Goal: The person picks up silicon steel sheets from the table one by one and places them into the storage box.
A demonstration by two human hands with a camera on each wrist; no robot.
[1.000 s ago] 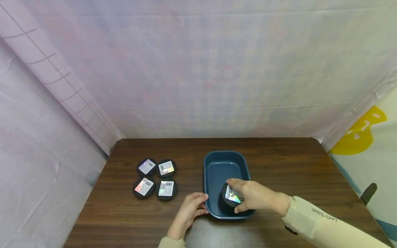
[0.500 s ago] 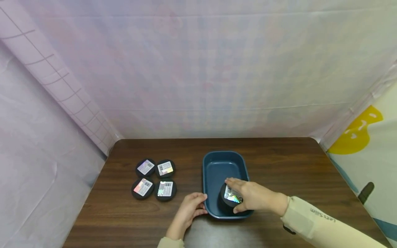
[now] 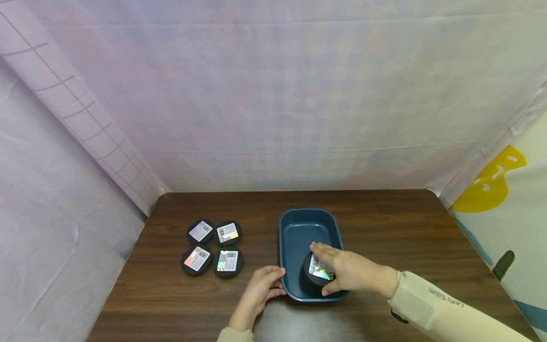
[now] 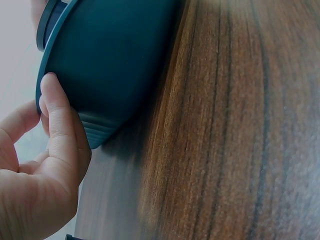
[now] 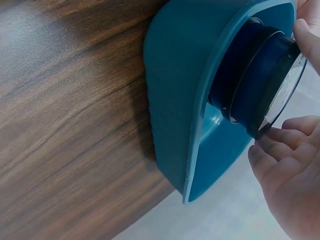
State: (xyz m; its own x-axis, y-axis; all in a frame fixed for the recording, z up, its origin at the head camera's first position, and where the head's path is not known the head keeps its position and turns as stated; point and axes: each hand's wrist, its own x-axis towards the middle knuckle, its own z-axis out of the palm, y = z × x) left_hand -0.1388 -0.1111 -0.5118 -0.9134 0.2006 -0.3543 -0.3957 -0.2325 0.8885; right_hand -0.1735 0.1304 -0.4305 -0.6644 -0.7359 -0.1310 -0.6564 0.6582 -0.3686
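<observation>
A deep blue tray (image 3: 305,237) stands on the wooden table. My left hand (image 3: 262,287) pinches its left rim near the front corner; in the left wrist view, thumb and fingers (image 4: 59,117) close on the rim from both sides. My right hand (image 3: 348,268) reaches over the tray's right side, thumb and fingers around the edge of a round black tub (image 3: 318,270) with a shiny barcode label on top. The right wrist view shows this tub (image 5: 272,82) tilted above another dark round piece (image 5: 235,65) in the tray. The tray's far half shows its bare floor.
Several similar black tubs with white labels, one of them a front tub (image 3: 228,262), stand close together on the table (image 3: 384,228) left of the tray. Pale patterned cloth (image 3: 273,118) hangs behind the table.
</observation>
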